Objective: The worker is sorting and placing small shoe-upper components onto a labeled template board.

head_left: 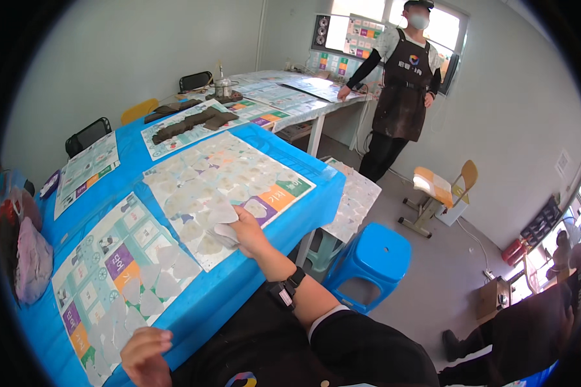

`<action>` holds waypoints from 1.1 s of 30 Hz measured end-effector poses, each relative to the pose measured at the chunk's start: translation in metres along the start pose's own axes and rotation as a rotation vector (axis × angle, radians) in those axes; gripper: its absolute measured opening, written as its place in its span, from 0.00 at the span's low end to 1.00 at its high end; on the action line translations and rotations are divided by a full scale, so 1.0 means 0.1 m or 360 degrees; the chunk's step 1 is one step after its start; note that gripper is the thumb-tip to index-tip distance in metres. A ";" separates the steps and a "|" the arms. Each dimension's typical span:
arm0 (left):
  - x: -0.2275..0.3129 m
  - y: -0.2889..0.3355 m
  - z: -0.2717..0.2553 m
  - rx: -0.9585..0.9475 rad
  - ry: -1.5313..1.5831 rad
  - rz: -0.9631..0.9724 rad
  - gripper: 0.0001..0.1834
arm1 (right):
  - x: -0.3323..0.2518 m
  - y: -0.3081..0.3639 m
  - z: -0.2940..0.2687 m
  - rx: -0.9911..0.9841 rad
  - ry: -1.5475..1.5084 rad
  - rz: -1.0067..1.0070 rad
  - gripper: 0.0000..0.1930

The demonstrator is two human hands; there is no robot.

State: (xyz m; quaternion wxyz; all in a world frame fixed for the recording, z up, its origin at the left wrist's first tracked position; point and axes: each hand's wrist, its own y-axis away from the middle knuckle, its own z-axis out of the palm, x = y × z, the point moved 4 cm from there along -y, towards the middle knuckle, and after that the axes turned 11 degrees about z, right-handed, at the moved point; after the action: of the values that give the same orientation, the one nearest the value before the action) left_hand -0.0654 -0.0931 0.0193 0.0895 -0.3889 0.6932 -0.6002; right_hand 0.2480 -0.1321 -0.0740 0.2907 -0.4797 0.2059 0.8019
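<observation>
My right hand is closed on a small stack of thin, irregular grey-white flat pieces. It holds them over the near edge of a printed sheet covered with many similar pale pieces. At the lower left, my left hand hovers by the table's front edge. Its fingers are loosely bent and apart, and I see nothing in them. Beside it lies a second printed sheet with purple and orange blocks. More grey-white pieces cover its near side.
Blue cloth covers the table. Dark brown slabs lie farther back. A plastic bag sits at the left edge. On the right stand a blue stool and a yellow chair. One person stands beyond the table; another is at lower right.
</observation>
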 end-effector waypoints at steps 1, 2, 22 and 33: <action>-0.04 0.01 -0.04 0.0213 -0.0044 -0.0191 0.30 | -0.04 0.02 0.03 -0.0030 -0.0043 -0.0015 0.14; -0.08 0.03 -0.07 0.0425 -0.0088 -0.0384 0.31 | -0.06 0.04 0.06 -0.0059 -0.0085 -0.0029 0.14; -0.79 0.57 0.12 0.0202 0.0527 -0.1019 0.39 | -0.05 0.03 0.08 0.0032 0.0204 0.0099 0.16; -0.39 0.34 0.33 -0.0240 0.0308 -0.0860 0.40 | -0.10 0.08 0.08 0.0089 0.0137 -0.0009 0.17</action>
State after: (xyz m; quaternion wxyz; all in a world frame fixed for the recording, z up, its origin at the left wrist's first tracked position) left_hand -0.0337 -0.0940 -0.0339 -0.1693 -0.5058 0.6126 -0.5833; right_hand 0.2413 -0.1360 -0.0610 0.2972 -0.5061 0.2391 0.7736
